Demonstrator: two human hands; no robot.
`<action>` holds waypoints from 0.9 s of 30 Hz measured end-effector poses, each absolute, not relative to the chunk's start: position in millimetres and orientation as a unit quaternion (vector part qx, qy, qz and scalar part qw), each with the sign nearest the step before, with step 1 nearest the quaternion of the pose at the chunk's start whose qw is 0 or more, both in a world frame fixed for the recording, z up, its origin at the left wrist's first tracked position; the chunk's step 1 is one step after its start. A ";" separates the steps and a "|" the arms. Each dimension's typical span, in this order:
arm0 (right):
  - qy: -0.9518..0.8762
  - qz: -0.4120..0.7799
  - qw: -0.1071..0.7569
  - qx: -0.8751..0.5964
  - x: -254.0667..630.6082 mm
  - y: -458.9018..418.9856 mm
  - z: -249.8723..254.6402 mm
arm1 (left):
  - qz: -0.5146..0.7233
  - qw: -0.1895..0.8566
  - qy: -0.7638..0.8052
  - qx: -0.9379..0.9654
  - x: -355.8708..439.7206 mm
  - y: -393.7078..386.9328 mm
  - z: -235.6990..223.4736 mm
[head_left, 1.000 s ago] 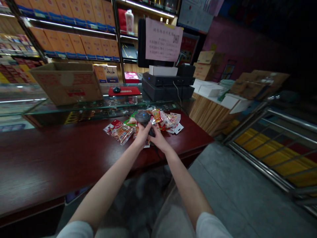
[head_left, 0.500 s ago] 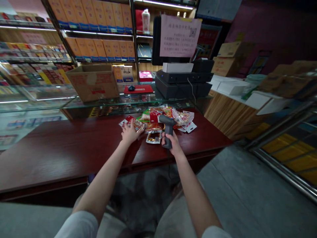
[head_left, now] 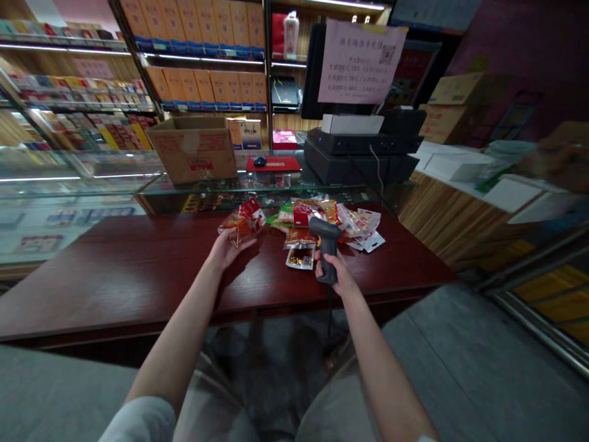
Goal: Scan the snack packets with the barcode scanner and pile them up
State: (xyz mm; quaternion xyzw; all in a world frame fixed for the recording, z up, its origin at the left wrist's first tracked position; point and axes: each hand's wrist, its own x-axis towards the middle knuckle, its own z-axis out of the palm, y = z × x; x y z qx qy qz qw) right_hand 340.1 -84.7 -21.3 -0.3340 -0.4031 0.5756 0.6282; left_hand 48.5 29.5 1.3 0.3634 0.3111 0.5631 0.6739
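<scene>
My left hand (head_left: 229, 248) holds a red snack packet (head_left: 246, 220) tilted up off the tabletop, left of the pile. In my right hand (head_left: 338, 270) is a dark grey barcode scanner (head_left: 326, 236), gripped by its handle, with its cable hanging over the table's front edge. Behind the scanner lies a heap of snack packets (head_left: 307, 212), red and green, some partly covered. A small packet with a silvery edge (head_left: 300, 258) lies flat at the heap's near side. Clear and white packets (head_left: 361, 224) spread out to the right.
The dark red wooden table (head_left: 138, 270) meets a glass display counter (head_left: 165, 195) at the back. On that counter stand an open cardboard box (head_left: 196, 153), a mouse on a red mat (head_left: 280, 163) and a cash register (head_left: 359, 161). White boxes (head_left: 455, 166) lie at right.
My left hand has picked up the red packet, turned palm upward and moved it left, away from the pile. My right hand still holds the scanner. The view has shifted somewhat to the left.
</scene>
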 end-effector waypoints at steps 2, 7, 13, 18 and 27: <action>-0.409 0.602 0.611 -0.311 335.2 -83.1 -14.7 | 0.567 0.725 0.248 0.303 43.1 26.2 2.4; -0.434 0.650 0.557 -0.280 308.2 -65.6 3.5 | 0.596 0.709 0.247 0.285 42.3 29.8 -4.4; -0.441 0.720 0.495 -0.207 273.3 -25.7 11.5 | 0.626 0.534 0.357 0.442 46.6 37.6 -16.3; -0.418 0.771 0.447 -0.173 260.9 2.8 10.7 | 0.593 0.223 0.507 0.585 38.8 40.7 -22.4; -0.398 0.775 0.458 -0.176 267.7 0.2 -2.8 | 0.563 0.172 0.556 0.586 38.6 50.4 -41.0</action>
